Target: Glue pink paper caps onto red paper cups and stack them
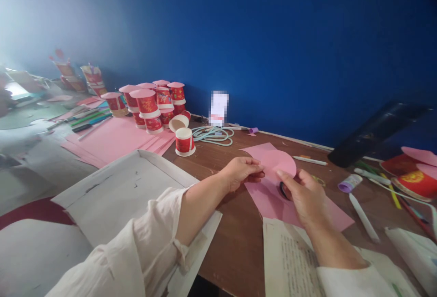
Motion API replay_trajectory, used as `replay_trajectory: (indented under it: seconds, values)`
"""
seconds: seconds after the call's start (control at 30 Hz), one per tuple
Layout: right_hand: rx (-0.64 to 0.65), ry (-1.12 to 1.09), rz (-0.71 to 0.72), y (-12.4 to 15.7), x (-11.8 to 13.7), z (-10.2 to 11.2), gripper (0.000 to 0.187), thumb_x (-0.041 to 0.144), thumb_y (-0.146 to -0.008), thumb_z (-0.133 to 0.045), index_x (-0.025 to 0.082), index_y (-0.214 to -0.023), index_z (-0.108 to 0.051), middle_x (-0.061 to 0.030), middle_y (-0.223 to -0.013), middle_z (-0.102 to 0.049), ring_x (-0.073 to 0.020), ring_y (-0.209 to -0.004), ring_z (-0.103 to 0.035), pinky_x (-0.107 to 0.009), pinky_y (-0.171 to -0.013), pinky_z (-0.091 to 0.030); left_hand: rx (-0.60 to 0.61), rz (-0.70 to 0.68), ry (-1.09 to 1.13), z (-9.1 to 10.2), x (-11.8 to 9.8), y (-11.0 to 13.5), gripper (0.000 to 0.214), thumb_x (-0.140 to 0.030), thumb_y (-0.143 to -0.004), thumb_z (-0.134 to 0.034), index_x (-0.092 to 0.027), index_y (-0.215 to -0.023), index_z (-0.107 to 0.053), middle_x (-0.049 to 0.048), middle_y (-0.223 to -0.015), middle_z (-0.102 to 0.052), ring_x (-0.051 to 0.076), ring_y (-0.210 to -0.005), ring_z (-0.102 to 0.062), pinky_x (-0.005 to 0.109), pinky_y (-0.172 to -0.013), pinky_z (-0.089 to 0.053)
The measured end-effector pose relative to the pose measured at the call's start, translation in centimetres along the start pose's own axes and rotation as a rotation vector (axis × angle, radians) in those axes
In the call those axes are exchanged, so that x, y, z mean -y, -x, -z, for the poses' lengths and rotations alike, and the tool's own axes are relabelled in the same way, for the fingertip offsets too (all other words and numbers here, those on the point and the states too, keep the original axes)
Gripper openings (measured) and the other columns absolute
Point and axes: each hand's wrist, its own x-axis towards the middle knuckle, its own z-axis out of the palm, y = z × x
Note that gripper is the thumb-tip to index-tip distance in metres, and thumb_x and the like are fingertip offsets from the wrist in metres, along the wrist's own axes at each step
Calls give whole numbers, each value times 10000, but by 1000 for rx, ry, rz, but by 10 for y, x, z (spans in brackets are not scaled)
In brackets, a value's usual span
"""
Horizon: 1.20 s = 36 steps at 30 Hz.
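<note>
A round pink paper disc (280,162) is held above the table between both hands. My left hand (243,172) pinches its left edge with thumb and fingertips. On the right side, my right hand (307,192) grips the disc between thumb and fingers. Under it lies a larger pink paper sheet (261,199) with an angled edge. A black ring-shaped thing (283,191) shows beside my right fingers; what it belongs to is hidden. A printed page (287,251) lies below my right wrist.
Red paper cups (147,103) with pink tops stand stacked at left, near pink sheets (112,137). A single cup (185,142) stands before a coiled pale cable (213,135). At right are a glue stick (350,183), a white pen (363,217) and a black cylinder (368,135).
</note>
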Motion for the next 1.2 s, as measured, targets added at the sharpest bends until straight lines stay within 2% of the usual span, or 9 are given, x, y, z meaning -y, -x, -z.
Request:
replay_trajectory:
  seconds: [0.3, 0.6, 0.8, 1.03, 1.2]
  values:
    - [-29, 93, 57, 0, -1, 0, 420, 624, -730, -659, 205, -726, -666, 14, -548, -592, -168, -527, -519, -275, -509, -364, 16, 3, -16, -1, -1, 2, 118, -94, -746, -723, -108, -738, -606, 14, -664, -626, 86, -624, -638, 210, -649, -532]
    - [-74, 168, 136, 0, -1, -3, 410, 611, -732, -647, 202, -707, -640, -14, -594, -616, -197, -574, -540, -296, -544, -371, 18, -9, -37, -1, 1, 1, 198, -102, -673, -781, -110, -720, -589, 1, -649, -608, 108, -629, -638, 283, -721, -530]
    - [-78, 188, 170, 3, 3, -6, 343, 546, -742, -645, 206, -782, -659, -28, -654, -651, -214, -612, -573, -296, -559, -391, 55, -45, -131, 0, 3, -1, 226, -171, -619, -825, -106, -728, -637, 21, -675, -635, 97, -632, -608, 271, -708, -517]
    - [-58, 189, 208, 6, 3, -9, 376, 553, -760, -644, 200, -886, -684, -31, -709, -675, -211, -635, -606, -294, -574, -421, 12, -89, -230, -1, 5, 0, 262, -219, -590, -847, -105, -709, -643, 22, -663, -639, 102, -630, -603, 266, -695, -512]
    - [-8, 67, 102, 8, 10, -10, 422, 546, -734, -681, 198, -972, -704, -37, -742, -694, -218, -654, -625, -296, -571, -443, 9, -111, -205, -2, 7, -2, 287, -187, -605, -841, -108, -775, -624, 16, -651, -640, 101, -606, -606, 255, -663, -497]
